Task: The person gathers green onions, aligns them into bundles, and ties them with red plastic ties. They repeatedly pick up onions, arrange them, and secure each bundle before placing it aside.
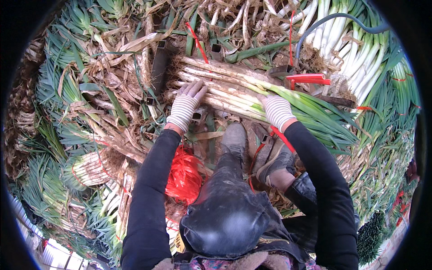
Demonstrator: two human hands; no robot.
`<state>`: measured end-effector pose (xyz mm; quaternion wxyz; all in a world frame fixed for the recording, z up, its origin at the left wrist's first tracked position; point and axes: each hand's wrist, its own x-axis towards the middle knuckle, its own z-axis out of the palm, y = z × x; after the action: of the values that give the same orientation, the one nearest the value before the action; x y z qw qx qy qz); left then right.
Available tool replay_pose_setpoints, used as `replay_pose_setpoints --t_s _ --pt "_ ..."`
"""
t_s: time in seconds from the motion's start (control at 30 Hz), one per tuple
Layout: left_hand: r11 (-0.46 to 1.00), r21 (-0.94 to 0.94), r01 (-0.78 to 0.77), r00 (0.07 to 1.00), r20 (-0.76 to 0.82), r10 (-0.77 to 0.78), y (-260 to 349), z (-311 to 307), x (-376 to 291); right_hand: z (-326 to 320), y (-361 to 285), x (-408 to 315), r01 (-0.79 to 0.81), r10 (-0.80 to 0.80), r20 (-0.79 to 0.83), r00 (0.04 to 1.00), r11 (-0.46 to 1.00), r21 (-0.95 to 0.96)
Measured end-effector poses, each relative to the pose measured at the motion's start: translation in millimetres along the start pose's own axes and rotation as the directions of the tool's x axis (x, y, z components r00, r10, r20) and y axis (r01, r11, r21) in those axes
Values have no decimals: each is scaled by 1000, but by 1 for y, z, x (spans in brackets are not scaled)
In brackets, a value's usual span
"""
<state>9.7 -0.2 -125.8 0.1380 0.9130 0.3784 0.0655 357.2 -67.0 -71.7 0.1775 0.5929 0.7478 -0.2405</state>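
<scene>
A row of long green onions (229,91) with muddy white stalks lies across a low metal frame (160,67), roots to the left and green leaves to the right. My left hand (189,101), in a striped glove, rests on the stalks near the root end, its fingers spread. Farther right, my right hand (275,108), gloved alike, lies at the near side of the stalks where they turn green; its fingertips are partly hidden. Red plastic strips (308,79) hang at the frame's right end, and another red strip (197,40) passes by the roots.
A tangle of red plastic twine (184,175) lies beside my leg. Loose onions (347,50) are heaped at the upper right, under a curved grey tube (337,15). Tied bundles (96,168) and dry leaves (111,77) cover the left. My shoes (234,136) stand just below the frame.
</scene>
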Motion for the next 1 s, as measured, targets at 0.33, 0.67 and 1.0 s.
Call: replay_pose_setpoints --t_s 0.33,0.67,1.0 --pt "997 -70 34 991 -127 -43 10 -2 -10 -42 14 -19 62 -36 -120 992 974 219" --pt "997 -42 60 995 -82 -63 3 7 -9 -212 49 -189 22 0 -168 986 991 132" --pt "986 -139 96 993 -53 -104 10 -13 -3 -319 94 -202 -142 -102 -582 807 923 -359"
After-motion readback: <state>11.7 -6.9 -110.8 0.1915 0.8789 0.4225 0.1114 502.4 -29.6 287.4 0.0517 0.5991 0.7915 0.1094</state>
